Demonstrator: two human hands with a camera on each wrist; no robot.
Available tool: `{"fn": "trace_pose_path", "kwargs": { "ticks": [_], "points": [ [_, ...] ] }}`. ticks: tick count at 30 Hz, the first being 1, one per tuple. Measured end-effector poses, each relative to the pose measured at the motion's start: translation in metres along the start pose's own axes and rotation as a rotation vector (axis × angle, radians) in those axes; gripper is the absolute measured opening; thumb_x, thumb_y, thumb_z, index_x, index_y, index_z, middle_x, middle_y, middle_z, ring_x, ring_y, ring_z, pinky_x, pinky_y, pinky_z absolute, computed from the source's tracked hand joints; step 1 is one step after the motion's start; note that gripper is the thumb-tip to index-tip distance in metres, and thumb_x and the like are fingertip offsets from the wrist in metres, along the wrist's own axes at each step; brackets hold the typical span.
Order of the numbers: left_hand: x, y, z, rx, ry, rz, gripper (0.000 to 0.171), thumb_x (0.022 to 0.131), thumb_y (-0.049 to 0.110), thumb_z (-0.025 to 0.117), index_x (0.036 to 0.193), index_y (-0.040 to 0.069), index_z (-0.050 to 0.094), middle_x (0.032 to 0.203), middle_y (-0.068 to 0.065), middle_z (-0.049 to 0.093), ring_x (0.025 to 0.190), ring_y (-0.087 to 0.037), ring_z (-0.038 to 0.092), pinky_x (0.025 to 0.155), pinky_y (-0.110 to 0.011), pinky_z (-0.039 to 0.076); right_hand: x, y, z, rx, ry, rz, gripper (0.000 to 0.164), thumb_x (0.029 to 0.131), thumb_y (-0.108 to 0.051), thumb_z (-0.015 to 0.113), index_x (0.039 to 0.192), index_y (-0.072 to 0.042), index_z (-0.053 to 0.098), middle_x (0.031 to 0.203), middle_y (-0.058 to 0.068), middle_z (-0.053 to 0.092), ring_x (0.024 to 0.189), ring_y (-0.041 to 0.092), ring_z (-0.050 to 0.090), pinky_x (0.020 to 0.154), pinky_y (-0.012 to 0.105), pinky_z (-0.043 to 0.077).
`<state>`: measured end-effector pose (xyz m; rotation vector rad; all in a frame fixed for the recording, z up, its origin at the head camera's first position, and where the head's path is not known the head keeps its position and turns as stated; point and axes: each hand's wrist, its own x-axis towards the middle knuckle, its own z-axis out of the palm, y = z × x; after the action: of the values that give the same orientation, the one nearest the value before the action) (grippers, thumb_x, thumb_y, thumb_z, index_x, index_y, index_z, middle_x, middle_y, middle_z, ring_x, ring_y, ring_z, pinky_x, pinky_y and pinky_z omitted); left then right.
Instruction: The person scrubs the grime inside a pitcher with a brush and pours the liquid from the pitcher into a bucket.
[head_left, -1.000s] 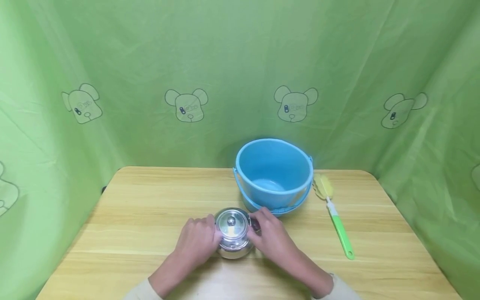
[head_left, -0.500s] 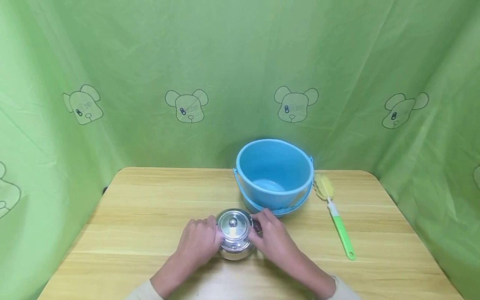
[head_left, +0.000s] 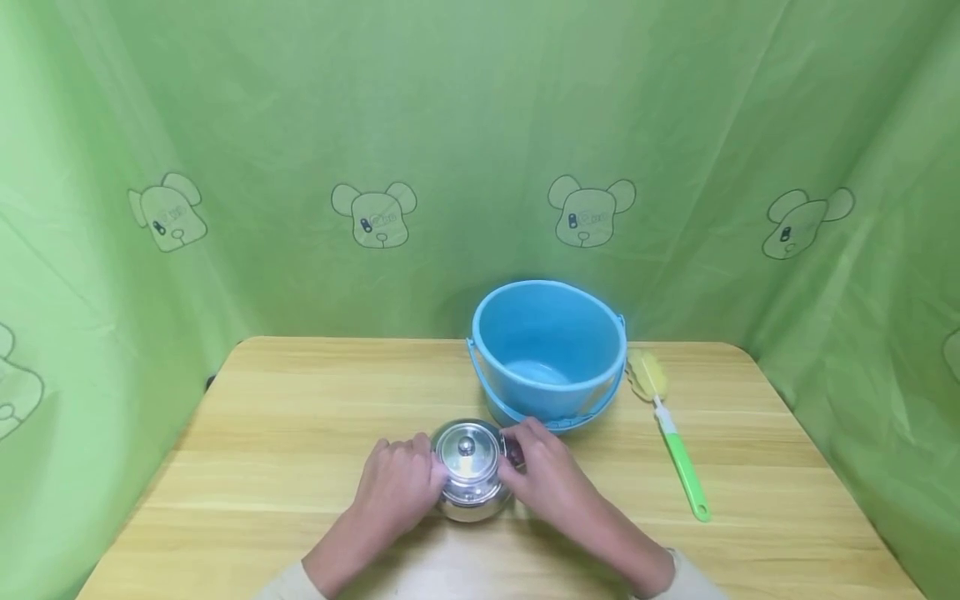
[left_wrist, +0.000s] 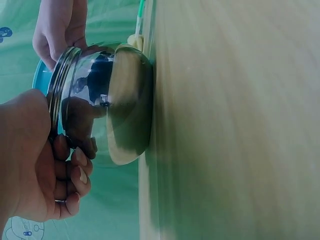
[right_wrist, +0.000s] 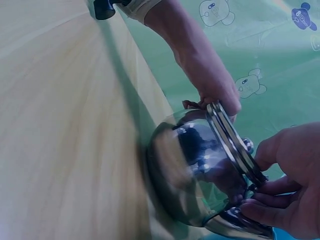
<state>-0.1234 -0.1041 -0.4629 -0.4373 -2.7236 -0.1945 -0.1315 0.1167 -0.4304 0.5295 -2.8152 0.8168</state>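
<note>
A shiny round metal teapot stands upright on the table, a knobbed lid on its top. My left hand grips the pot's left side, thumb at the lid's rim; the left wrist view shows the other fingers curled beside the body. From the right, my right hand pinches the rim. A stubby metal spout projects beneath the right fingers in the right wrist view. Both hands partly cover the sides of the pot.
Right behind the pot stands a blue bucket with its handle lowered toward the front. To the right lies a sponge brush with a green handle. A green curtain hangs behind the wooden table.
</note>
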Motion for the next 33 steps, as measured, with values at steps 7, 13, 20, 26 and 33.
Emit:
{"fn": "trace_pose_path", "kwargs": {
  "ticks": [7,13,20,26,33],
  "points": [
    [0.0,0.002,0.0,-0.009,-0.024,-0.019,0.026,0.091,0.021,0.051,0.067,0.018,0.041,0.056,0.006,0.033,0.05,-0.011,0.027,0.056,-0.024,0.022,0.002,-0.002,-0.007,-0.015,-0.04,-0.002,0.039,0.084,-0.013,0.078,0.119,0.001,0.071,0.109,0.011,0.071,0.099,0.021,0.069,0.086,0.034,0.061],
    [0.0,0.002,-0.001,-0.01,-0.039,-0.035,0.025,0.091,0.023,0.051,0.069,0.017,0.043,0.057,0.006,0.034,0.051,-0.012,0.029,0.057,-0.024,0.023,0.004,-0.003,-0.011,-0.033,-0.028,-0.033,0.041,0.084,-0.015,0.079,0.121,-0.001,0.07,0.111,0.01,0.071,0.1,0.021,0.069,0.086,0.035,0.061],
    [0.0,0.001,-0.001,-0.019,-0.041,-0.039,0.023,0.09,0.022,0.052,0.069,0.017,0.044,0.057,0.006,0.035,0.051,-0.011,0.029,0.057,-0.024,0.023,0.005,-0.002,-0.012,-0.073,0.041,-0.132,0.041,0.084,-0.016,0.081,0.122,-0.003,0.07,0.118,0.01,0.071,0.113,0.026,0.066,0.099,0.042,0.057],
    [0.0,0.001,-0.002,-0.023,-0.034,-0.039,0.023,0.09,0.022,0.053,0.07,0.016,0.046,0.058,0.006,0.037,0.051,-0.011,0.031,0.057,-0.024,0.025,0.007,-0.004,-0.012,-0.039,0.059,-0.188,0.042,0.083,-0.017,0.083,0.122,-0.006,0.071,0.118,0.006,0.072,0.113,0.023,0.067,0.099,0.04,0.057],
    [0.001,0.001,-0.001,-0.013,-0.031,-0.019,0.025,0.091,0.023,0.053,0.069,0.017,0.044,0.057,0.006,0.037,0.051,-0.011,0.029,0.057,-0.024,0.024,0.012,-0.005,-0.009,-0.004,0.046,-0.245,0.039,0.085,-0.015,0.082,0.121,-0.007,0.072,0.119,0.005,0.072,0.116,0.023,0.067,0.101,0.04,0.057]
  ]
}}
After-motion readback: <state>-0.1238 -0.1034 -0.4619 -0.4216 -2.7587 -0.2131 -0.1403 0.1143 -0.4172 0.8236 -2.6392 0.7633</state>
